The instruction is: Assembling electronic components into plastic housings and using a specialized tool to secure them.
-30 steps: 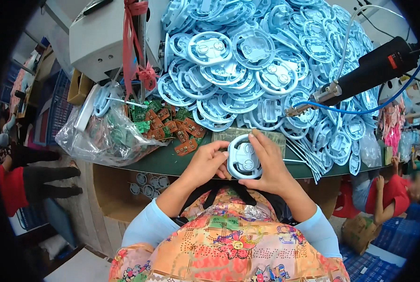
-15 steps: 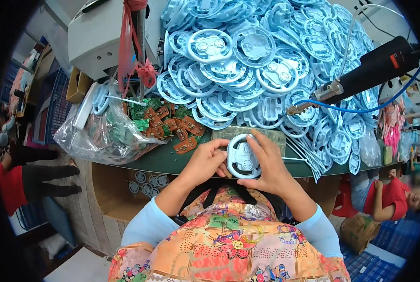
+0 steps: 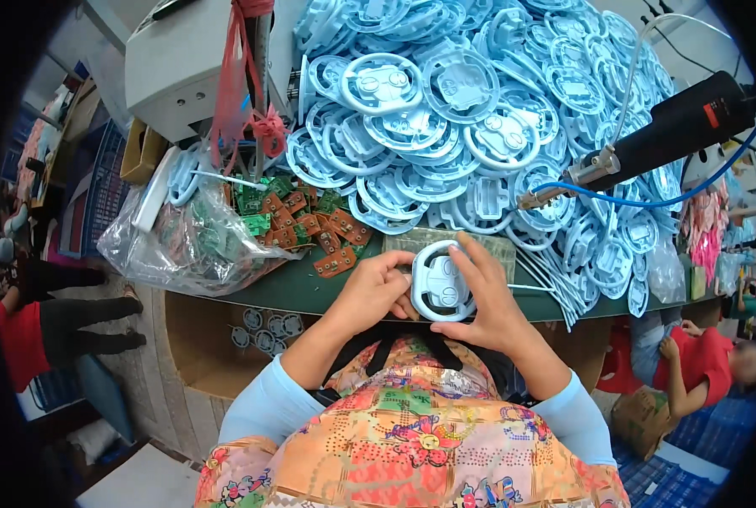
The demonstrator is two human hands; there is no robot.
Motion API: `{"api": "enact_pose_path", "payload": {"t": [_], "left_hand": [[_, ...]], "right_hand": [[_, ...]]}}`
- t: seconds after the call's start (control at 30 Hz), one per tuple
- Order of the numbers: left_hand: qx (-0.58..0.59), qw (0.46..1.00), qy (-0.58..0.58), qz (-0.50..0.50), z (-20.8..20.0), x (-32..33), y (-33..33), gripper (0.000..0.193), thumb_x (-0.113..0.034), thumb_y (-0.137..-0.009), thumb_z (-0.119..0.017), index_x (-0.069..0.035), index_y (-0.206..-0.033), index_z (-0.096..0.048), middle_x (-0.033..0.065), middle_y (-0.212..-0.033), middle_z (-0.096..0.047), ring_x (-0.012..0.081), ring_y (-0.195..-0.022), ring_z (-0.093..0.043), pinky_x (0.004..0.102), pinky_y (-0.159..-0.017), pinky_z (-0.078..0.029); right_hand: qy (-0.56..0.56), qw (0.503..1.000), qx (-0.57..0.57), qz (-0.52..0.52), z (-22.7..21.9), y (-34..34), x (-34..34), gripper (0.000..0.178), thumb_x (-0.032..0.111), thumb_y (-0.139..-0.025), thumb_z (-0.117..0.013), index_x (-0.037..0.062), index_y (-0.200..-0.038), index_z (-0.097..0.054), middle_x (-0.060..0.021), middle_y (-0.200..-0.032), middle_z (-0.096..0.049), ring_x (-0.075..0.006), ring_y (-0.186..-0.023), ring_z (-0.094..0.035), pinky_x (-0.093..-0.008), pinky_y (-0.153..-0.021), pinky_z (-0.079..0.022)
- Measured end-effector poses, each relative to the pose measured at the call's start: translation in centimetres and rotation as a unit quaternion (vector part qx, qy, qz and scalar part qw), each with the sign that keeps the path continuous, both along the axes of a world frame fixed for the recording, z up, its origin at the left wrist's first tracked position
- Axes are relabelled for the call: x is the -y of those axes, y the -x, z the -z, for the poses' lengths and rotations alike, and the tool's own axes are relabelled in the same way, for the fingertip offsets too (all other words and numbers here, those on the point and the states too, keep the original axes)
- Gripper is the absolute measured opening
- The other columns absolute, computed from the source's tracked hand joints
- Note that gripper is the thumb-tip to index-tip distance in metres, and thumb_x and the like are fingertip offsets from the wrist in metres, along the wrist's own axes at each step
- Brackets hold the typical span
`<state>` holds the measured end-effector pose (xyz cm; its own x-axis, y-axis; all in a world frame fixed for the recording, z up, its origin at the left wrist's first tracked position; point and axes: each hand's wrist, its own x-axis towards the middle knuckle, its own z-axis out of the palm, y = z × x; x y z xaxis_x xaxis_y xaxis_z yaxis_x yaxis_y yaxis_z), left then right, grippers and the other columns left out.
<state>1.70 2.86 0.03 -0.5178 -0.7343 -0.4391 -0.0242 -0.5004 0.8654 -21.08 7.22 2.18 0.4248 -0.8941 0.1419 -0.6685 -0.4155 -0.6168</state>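
Note:
Between my two hands, just over the front edge of the green table, is a light-blue plastic toy steering wheel. My right hand grips its right side, with the fingers over the upper rim and the thumb at the lower rim. At its left side my left hand is closed, fingertips pinched together by the rim; what they hold, if anything, is hidden. Behind the wheel lies a worn flat block on the table.
A large heap of blue wheel parts covers the back. A black power screwdriver with a blue hose hangs at right above thin rods. Circuit boards and a plastic bag lie left. An open carton holds round parts below.
The steering wheel has turned slightly in my right hand and shifted a little to the right. My left hand stays nearly in place. The person at right has moved an arm.

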Motion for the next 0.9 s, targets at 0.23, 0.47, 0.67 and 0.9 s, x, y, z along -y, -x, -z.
{"api": "enact_pose_path", "payload": {"t": [0.23,0.47,0.67,0.9], "left_hand": [[0.01,1.0,0.008,0.013,-0.1,0.0,-0.1,0.034,-0.008,-0.098,-0.049,0.003,-0.131,-0.051,0.0084,-0.083,-0.07,0.016,-0.069,-0.071,0.0238,-0.059,-0.056],[0.006,1.0,0.008,0.016,-0.1,0.0,-0.1,0.034,-0.007,-0.098,-0.048,0.003,-0.13,-0.051,0.0092,-0.084,-0.07,0.0162,-0.07,-0.071,0.0244,-0.06,-0.056],[-0.008,0.999,0.004,0.035,-0.5,0.3,-0.5,0.04,-0.008,-0.097,-0.051,0.005,-0.134,-0.045,0.0109,-0.081,-0.069,0.0181,-0.067,-0.071,0.0262,-0.057,-0.055],[-0.016,0.997,0.008,0.078,-0.3,0.5,-0.6,0.049,-0.008,-0.093,-0.062,0.004,-0.135,-0.038,0.0097,-0.081,-0.068,0.0181,-0.064,-0.069,0.0261,-0.054,-0.053]], "right_hand": [[0.001,1.0,-0.027,-0.008,-0.1,-0.1,0.1,0.103,0.033,-0.059,-0.089,0.0028,-0.144,-0.039,-0.0257,-0.151,-0.031,-0.0445,-0.136,-0.036,-0.0529,-0.107,-0.032],[-0.005,0.999,-0.043,-0.017,0.0,-0.2,0.2,0.103,0.031,-0.059,-0.09,0.0021,-0.144,-0.039,-0.0263,-0.152,-0.03,-0.0454,-0.136,-0.035,-0.0529,-0.106,-0.033],[-0.016,0.998,-0.051,-0.02,-0.3,-0.2,0.1,0.106,0.03,-0.06,-0.091,0.0077,-0.148,-0.036,-0.0253,-0.153,-0.029,-0.0447,-0.139,-0.033,-0.0501,-0.111,-0.032],[-0.005,0.998,-0.058,-0.024,-0.1,-0.3,0.2,0.106,0.029,-0.058,-0.091,0.0057,-0.147,-0.037,-0.025,-0.153,-0.029,-0.0449,-0.137,-0.035,-0.051,-0.109,-0.032]]}}
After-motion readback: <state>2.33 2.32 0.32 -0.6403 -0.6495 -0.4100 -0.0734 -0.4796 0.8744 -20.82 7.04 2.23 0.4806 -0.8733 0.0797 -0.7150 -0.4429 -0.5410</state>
